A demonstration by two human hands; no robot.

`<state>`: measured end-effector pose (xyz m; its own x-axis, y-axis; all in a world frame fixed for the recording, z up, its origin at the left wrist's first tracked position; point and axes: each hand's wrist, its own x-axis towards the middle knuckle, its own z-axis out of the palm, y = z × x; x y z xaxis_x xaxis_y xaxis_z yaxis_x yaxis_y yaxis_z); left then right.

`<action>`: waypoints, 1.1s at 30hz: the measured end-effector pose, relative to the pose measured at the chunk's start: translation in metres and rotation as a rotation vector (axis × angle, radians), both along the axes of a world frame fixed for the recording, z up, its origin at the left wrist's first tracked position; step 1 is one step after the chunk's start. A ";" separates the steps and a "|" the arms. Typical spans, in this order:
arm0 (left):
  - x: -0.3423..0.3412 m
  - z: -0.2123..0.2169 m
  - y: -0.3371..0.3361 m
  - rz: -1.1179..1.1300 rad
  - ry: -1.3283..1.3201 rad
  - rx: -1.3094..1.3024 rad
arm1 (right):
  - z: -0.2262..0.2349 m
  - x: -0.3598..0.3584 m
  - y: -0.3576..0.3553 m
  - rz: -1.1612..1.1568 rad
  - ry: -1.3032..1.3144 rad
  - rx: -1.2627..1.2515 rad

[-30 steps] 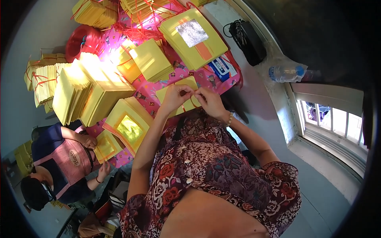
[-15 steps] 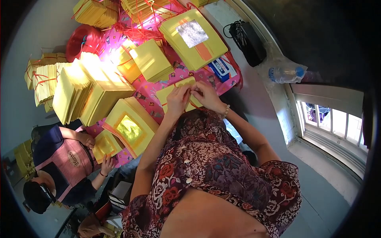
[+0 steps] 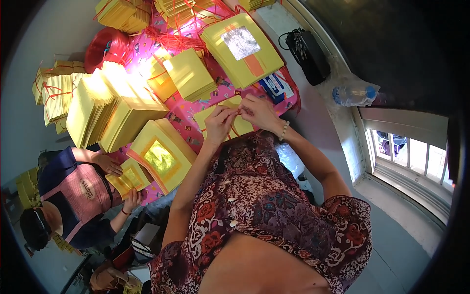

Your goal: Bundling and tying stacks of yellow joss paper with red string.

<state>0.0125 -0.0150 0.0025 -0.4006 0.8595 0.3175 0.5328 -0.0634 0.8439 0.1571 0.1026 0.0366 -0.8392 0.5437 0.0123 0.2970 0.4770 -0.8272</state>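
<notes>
Lying on the pink cloth (image 3: 188,110), close to the person's patterned dress (image 3: 264,171), a yellow bundle (image 3: 243,128) is sitting beneath both hands, with a red ribbon (image 3: 234,131) crossing it. The left hand (image 3: 218,125) is pinching the ribbon between its fingertips, the other fingers curling inward. The right hand (image 3: 260,113) is pinching it too, its fingertips almost meeting the left ones above the bundle. How the ribbon is looping there is impossible to tell, since the fingers are hiding it. A bead bracelet (image 3: 283,130) is circling the right wrist.

Beyond the bundle, a small stack (image 3: 191,74) of yellow paper is catching stripes of sunlight; to its right, a large stack (image 3: 223,51) is showing a silver square (image 3: 240,43) on top. A blue-and-white packet (image 3: 275,87) is lying just beside that large stack. Left of the bundle, a gold-marked stack (image 3: 178,144) is resting, and past it taller stacks (image 3: 93,110) are standing in glare, with a red roll (image 3: 106,49) lying behind them. At the far left, a co-worker (image 3: 85,181) is holding yellow paper (image 3: 129,179) with both hands. Over on the right, a bottle (image 3: 355,95) is lying in clear plastic near a black object (image 3: 313,59)
</notes>
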 end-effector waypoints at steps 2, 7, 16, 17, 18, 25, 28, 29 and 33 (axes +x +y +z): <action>0.000 -0.001 0.000 0.000 -0.010 0.000 | 0.008 -0.003 0.002 0.046 -0.030 0.425; -0.002 -0.002 0.000 -0.027 -0.027 -0.001 | 0.005 -0.002 0.004 0.048 0.053 0.007; -0.005 0.003 -0.003 -0.120 -0.044 0.018 | -0.010 0.003 0.012 0.190 -0.058 0.399; -0.006 0.003 -0.005 -0.121 -0.042 0.018 | -0.014 0.004 0.012 0.209 -0.078 0.506; -0.008 0.005 -0.008 -0.101 0.002 0.007 | -0.019 0.008 0.014 0.207 -0.077 0.506; -0.019 0.015 -0.028 -0.039 0.263 -0.080 | -0.035 0.022 0.018 0.193 -0.146 0.512; -0.017 0.015 -0.029 -0.013 0.253 -0.116 | -0.043 0.024 0.018 0.188 -0.132 0.495; -0.018 0.014 -0.030 -0.006 0.252 -0.115 | -0.043 0.023 0.019 0.185 -0.117 0.477; -0.017 0.010 -0.033 0.053 0.212 -0.095 | -0.039 0.021 0.011 0.126 -0.136 0.339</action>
